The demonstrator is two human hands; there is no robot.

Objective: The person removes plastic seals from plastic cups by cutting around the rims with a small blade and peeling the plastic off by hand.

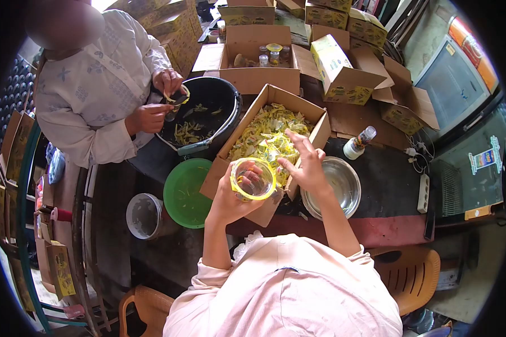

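A dark counter (pixel 385 185) with a dull red near edge spans the middle and right; things standing on it hide much of its top. At the far left, a co-worker (pixel 98 90) in a pale, patterned shirt holds a small yellow-edged piece (pixel 181 96) over a bucket; the head is blurred and the piece is hard to make out. The round black bucket (pixel 211 92) has a curved handle and some yellow-green strips inside.

In the center, an open cardboard box (pixel 320 130) is heaped with thin, curling, yellow-green strips (pixel 270 132). The hands hide part of its near side. Beyond it, a second open carton (pixel 258 78) holds small jars (pixel 274 56), their contents unclear.

Left of the near end of the box is a smooth green basin (pixel 188 194), its right edge partly covered. To the right, a shiny round bowl (pixel 343 182) sits partly behind the right forearm.

The left hand (pixel 230 202) grips a clear, round cup (pixel 253 178) with a bright yellow rim, above the box's near left corner. Fingers show through the cup, blurring the view of its inside. The right hand (pixel 308 165) is open, fingers spread, above the right side of the strips, apart from the cup. Farther right, a small bottle (pixel 358 144) leans on the counter; its label is unreadable.
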